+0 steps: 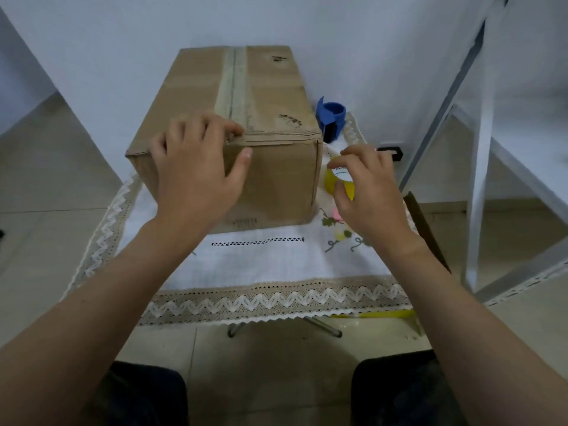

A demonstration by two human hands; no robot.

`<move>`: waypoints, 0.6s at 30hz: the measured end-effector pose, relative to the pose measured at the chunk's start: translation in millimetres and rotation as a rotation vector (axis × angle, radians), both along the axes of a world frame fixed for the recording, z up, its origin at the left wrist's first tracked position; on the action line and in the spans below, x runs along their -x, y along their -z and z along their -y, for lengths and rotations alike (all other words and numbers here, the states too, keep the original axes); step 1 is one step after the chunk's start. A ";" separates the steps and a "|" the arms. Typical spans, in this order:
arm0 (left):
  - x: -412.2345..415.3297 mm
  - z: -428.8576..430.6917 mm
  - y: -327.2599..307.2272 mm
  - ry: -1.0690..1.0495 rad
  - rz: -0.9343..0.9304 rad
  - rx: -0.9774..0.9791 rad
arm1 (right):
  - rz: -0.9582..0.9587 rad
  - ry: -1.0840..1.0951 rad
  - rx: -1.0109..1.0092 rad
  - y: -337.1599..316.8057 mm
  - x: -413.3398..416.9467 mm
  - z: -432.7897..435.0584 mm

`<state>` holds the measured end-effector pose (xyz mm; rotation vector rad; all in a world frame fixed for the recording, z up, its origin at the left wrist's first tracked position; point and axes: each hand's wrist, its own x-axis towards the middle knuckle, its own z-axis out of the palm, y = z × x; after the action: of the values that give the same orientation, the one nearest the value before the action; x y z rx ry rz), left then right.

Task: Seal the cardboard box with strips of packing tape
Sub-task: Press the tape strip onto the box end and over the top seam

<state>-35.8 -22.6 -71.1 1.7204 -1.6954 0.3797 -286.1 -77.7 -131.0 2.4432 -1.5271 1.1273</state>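
1. Pale walls and a tiled floor surround a small table under a white lace-trimmed embroidered tablecloth (270,262); a white metal frame (479,179) stands to the right.
2. The brown cardboard box (270,96) sits mid-cloth, flaps closed, with a pale tape strip (229,81) along its top seam.
3. The left hand (196,173) presses spread fingers on the near top edge at the strip's end. The right hand (368,192) curls around a yellow tape roll (336,179) just beside the box.
4. A blue plastic tape dispenser (332,118) is half hidden behind the box; fingers cover most of the roll.
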 end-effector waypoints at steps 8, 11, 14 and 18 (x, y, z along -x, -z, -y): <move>26.1 9.3 -5.5 0.048 -0.093 0.014 | -0.122 0.218 -0.414 2.6 16.9 16.0; 30.9 13.4 -8.3 -0.010 -0.123 0.005 | -0.130 0.223 -0.485 4.4 18.5 18.5; 34.0 16.1 -9.8 -0.027 -0.127 -0.010 | -0.120 0.221 -0.501 5.6 19.2 20.7; 34.5 14.1 -8.4 -0.030 -0.139 -0.014 | -0.125 0.207 -0.502 8.6 19.1 21.7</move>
<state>-70.3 -36.7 -62.7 1.7422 -1.5777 0.2560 -305.2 -99.4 -139.6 2.4841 -2.1707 0.5964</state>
